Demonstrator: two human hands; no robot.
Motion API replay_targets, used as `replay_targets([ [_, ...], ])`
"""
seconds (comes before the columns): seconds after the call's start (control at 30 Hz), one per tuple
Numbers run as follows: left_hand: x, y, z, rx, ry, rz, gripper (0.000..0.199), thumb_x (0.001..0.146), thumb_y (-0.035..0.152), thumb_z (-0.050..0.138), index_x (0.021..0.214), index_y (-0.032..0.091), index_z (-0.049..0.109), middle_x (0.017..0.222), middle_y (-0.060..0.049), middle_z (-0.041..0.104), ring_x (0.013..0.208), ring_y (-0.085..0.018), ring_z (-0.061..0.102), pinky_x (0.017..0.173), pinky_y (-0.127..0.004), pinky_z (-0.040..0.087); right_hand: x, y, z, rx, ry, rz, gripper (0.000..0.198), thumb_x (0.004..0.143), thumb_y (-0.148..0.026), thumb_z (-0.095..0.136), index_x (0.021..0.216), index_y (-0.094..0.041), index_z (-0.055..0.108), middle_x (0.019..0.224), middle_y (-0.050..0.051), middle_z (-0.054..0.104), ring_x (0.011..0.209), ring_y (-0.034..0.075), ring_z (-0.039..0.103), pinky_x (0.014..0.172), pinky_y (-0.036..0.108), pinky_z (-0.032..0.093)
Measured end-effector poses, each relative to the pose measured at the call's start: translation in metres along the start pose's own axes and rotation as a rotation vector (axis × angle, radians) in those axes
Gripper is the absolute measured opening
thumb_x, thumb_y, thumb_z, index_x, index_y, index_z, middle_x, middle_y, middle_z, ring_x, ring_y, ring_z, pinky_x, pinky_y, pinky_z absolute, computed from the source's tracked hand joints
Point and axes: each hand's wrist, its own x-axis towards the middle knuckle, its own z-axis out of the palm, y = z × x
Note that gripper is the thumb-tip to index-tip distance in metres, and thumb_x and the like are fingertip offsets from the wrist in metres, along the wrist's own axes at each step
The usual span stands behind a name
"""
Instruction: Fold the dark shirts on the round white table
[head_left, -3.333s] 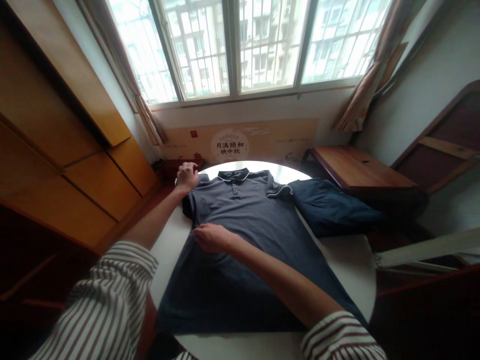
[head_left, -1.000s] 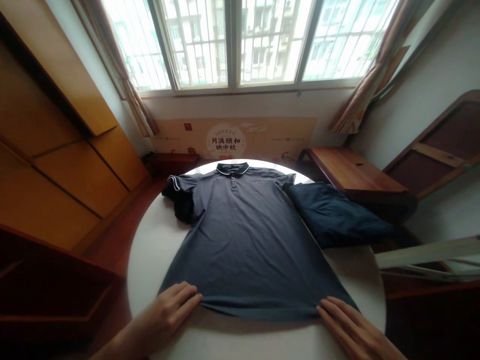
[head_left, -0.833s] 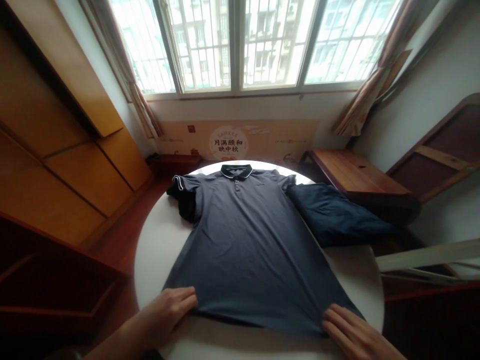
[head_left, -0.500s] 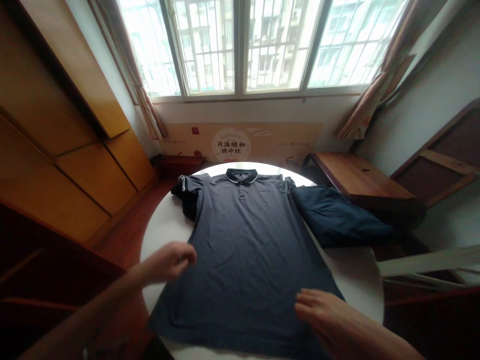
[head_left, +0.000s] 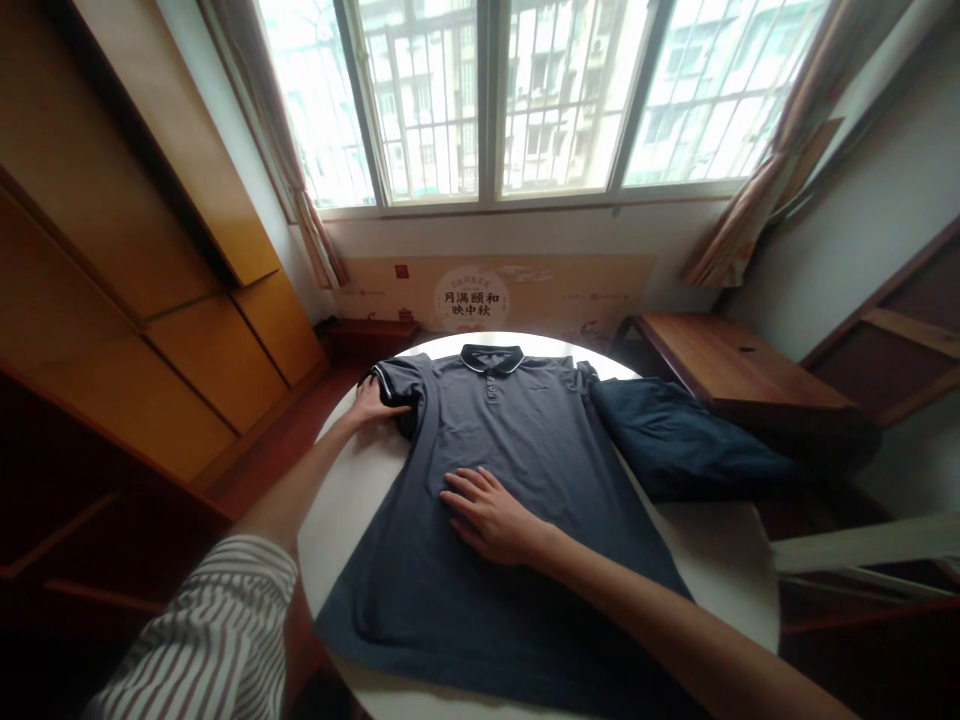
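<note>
A dark grey polo shirt (head_left: 540,470) lies spread front up on a round white table (head_left: 341,495), its black, white-edged collar toward the window. My left hand (head_left: 371,405) is at the sleeve on the left, thumb below the cuff and fingers at its edge, closed on the cloth. Beside that sleeve, the shirt's side rises in a soft ridge. Flat on the middle of the shirt front rests my right hand (head_left: 487,515), fingers spread and holding nothing. A folded dark blue garment (head_left: 682,440) lies by the sleeve on the right.
Beyond the table on the right stands a brown wooden desk (head_left: 742,360). Yellow-brown cabinets (head_left: 202,360) line the left wall. A barred window (head_left: 487,110) with curtains is ahead, above a printed banner (head_left: 540,290). A pale rail (head_left: 862,545) reaches in at the right.
My left hand has gone forward to the sleeve and taken hold of it. My right hand has moved left and forward onto the shirt's middle. The shirt's left side has bunched slightly.
</note>
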Motion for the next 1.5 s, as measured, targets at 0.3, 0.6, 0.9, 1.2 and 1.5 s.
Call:
replay_targets([
  [0.3, 0.002, 0.006, -0.017, 0.228, 0.022, 0.052, 0.031, 0.071, 0.027, 0.068, 0.098, 0.011, 0.069, 0.104, -0.019, 0.071, 0.100, -0.034, 0.068, 0.086, -0.032, 0.051, -0.004, 0.003, 0.001, 0.078, 0.028, 0.015, 0.047, 0.098, -0.037, 0.044, 0.141, -0.017, 0.050, 0.152, 0.012, 0.044, 0.141, 0.029, 0.036, 0.118, 0.052, 0.025],
  [0.6, -0.028, -0.089, -0.096, 0.189, -0.138, -0.027, 0.048, 0.061, 0.037, 0.066, 0.104, 0.017, 0.071, 0.100, -0.008, 0.074, 0.094, -0.025, 0.069, 0.083, -0.027, 0.053, -0.002, 0.004, 0.004, 0.084, 0.045, 0.025, 0.047, 0.098, -0.038, 0.045, 0.139, -0.017, 0.053, 0.151, 0.011, 0.046, 0.140, 0.029, 0.038, 0.118, 0.052, 0.027],
  [0.9, 0.001, -0.058, -0.115, 0.125, -0.252, -0.002, 0.031, 0.070, 0.038, 0.060, 0.084, 0.015, 0.075, 0.082, -0.008, 0.075, 0.082, -0.025, 0.070, 0.076, -0.028, 0.054, -0.002, 0.000, 0.003, 0.068, 0.051, 0.038, 0.047, 0.097, -0.036, 0.046, 0.139, -0.017, 0.052, 0.151, 0.012, 0.046, 0.140, 0.029, 0.037, 0.117, 0.052, 0.026],
  [1.2, 0.102, 0.064, 0.000, 0.101, -0.144, 0.080, 0.031, 0.077, 0.033, 0.070, 0.099, 0.011, 0.076, 0.101, -0.013, 0.075, 0.100, -0.025, 0.069, 0.089, -0.026, 0.050, -0.003, -0.008, -0.012, 0.110, -0.120, 0.036, 0.052, 0.098, -0.057, 0.042, 0.146, -0.038, 0.045, 0.161, 0.004, 0.028, 0.148, 0.032, 0.020, 0.118, 0.059, 0.014],
  [1.5, 0.138, 0.061, 0.033, 0.082, -0.139, 0.036, 0.025, 0.083, 0.027, 0.065, 0.099, 0.012, 0.076, 0.093, -0.011, 0.075, 0.092, -0.021, 0.070, 0.086, -0.024, 0.051, -0.008, -0.032, -0.026, 0.212, -0.217, -0.099, 0.071, 0.084, -0.069, 0.058, 0.148, -0.045, 0.039, 0.165, 0.004, 0.013, 0.149, 0.041, 0.003, 0.112, 0.071, 0.002],
])
